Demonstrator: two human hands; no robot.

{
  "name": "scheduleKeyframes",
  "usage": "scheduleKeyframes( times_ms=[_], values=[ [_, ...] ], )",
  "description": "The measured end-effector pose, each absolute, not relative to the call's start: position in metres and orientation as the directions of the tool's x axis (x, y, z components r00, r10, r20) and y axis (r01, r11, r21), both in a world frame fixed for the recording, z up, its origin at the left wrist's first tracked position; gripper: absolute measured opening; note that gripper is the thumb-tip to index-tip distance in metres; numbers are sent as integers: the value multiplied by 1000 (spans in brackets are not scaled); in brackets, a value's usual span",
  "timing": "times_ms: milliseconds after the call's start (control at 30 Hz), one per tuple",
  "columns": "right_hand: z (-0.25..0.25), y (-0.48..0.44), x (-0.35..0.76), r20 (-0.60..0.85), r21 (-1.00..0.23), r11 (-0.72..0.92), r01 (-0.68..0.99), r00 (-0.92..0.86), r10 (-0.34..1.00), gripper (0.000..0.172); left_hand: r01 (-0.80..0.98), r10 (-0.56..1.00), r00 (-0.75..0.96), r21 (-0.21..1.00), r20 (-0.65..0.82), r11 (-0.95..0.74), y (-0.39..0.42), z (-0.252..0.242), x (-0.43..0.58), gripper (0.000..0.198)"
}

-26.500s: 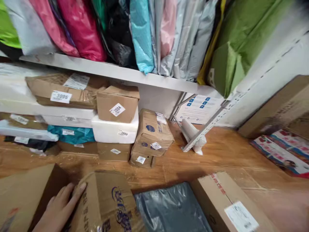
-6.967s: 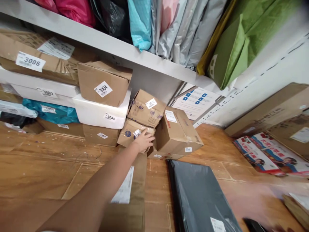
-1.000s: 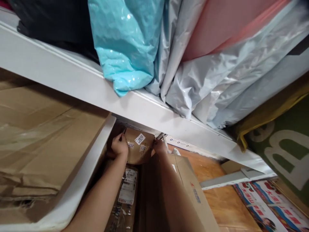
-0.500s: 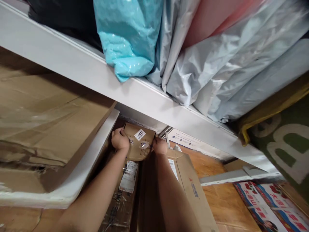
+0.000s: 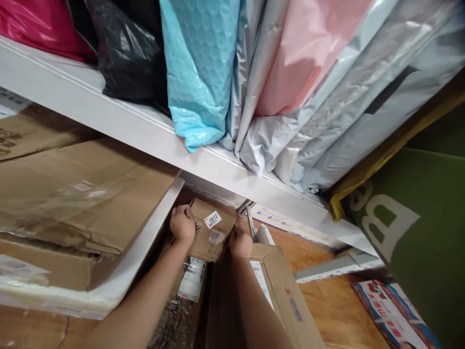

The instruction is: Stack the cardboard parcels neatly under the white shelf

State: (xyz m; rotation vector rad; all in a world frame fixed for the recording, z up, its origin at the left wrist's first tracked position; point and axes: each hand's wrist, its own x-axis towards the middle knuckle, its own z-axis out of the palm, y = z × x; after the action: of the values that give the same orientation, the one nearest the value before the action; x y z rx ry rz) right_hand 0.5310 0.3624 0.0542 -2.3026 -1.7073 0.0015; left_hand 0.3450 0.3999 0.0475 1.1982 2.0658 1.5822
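A small brown cardboard box (image 5: 203,242) with a white "3012" sticker sits low under the shelf, between my two hands. My left hand (image 5: 182,224) is closed on its left edge, thumb bent over the top. At the right edge my right hand (image 5: 240,241) is curled, its fingertips partly hidden behind the box. Just below lies a taped carton (image 5: 181,315) with a shipping label. A tall brown carton (image 5: 283,286) stands beside my right forearm.
Above runs a white shelf (image 5: 138,131) holding a turquoise bubble bag (image 5: 199,72), a black bag (image 5: 127,53) and several grey mailers. Big flattened cardboard (image 5: 80,194) rests on a white foam slab (image 5: 109,295) at left. A green bag (image 5: 421,213) hangs at right.
The view has shifted, so the shelf bags show more fully and lie lower in the picture. Both hands stay at the small box, which is slightly more tilted.
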Motion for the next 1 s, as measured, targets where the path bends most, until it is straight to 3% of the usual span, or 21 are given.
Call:
scheduleKeyframes(
  times_ms=[100,267,367,467,667,867,1000],
  values=[
    [54,356,535,207,-288,-246,925,311,928,29,438,724,-630,898,280,33,389,57,347,21],
    [64,331,550,398,-558,-58,828,328,856,38,457,704,-628,889,332,-12,367,91,358,20],
    [75,316,557,467,-611,11,792,350,812,42,484,708,-603,874,367,-42,356,108,365,21],
    [78,309,559,414,-621,-15,784,343,843,39,512,722,-575,858,386,-50,346,113,366,21],
    [72,291,545,299,-503,-108,857,290,909,32,574,735,-529,817,425,-59,314,101,348,17],
    [89,219,528,283,-706,-144,693,463,840,34,590,747,-438,787,500,-182,253,101,320,19],
    [69,150,525,138,-771,-230,594,507,851,33,592,753,-325,744,572,-310,197,102,290,17]
  ],
)
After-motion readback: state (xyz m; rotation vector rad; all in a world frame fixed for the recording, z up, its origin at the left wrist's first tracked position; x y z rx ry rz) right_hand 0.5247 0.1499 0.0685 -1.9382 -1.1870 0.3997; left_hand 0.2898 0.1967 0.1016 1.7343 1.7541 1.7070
